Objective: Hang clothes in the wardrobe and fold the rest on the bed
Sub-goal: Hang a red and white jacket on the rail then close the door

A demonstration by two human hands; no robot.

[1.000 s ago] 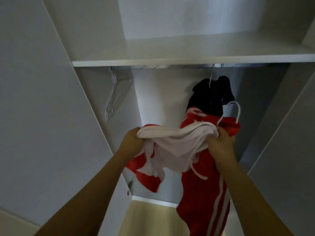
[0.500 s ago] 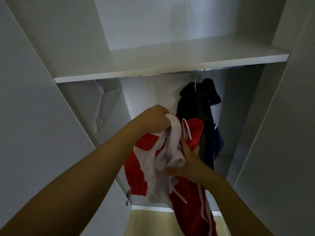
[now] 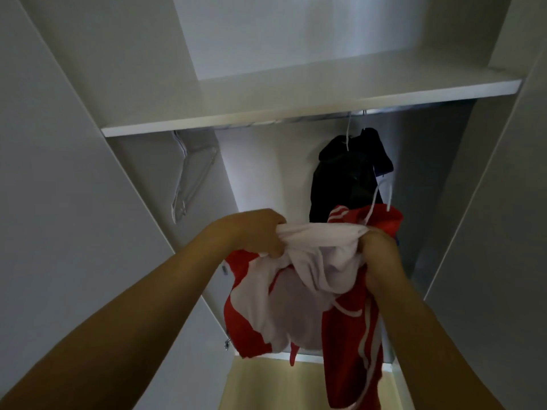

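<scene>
Both the left hand (image 3: 260,232) and right hand (image 3: 377,247) gripped the red-and-white striped fabric jacket (image 3: 296,291), stretching its collar, probably to seat the white plastic hanger (image 3: 381,199) at one o'clock.

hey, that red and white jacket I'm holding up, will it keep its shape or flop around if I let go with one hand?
Probably flop: the jacket sags in folds between the left hand and right hand, and a sleeve dangles. It looks light, bunching easily. It may slip off the hanger, which isn't seated yet.
</scene>
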